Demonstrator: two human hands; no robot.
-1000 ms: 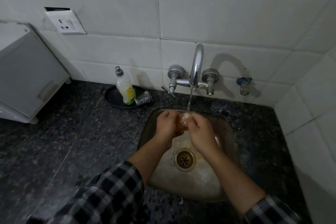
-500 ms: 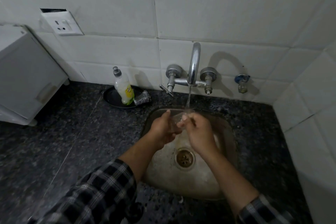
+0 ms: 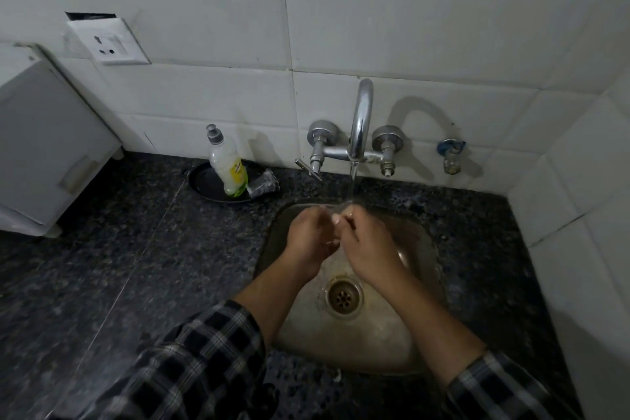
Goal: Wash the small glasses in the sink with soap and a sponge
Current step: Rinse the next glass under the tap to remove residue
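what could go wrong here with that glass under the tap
1. The small glass is wet and held only between the left hand and right hand under the running water. If the grip slips, it could drop onto the steel sink and crack.
2. The sponge lies beside the soap bottle on the black plate, so the glass may get rinsed without being scrubbed.

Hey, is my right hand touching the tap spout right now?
Apart. The head view shows the right hand down over the sink, with a visible run of falling water between it and the tap spout.
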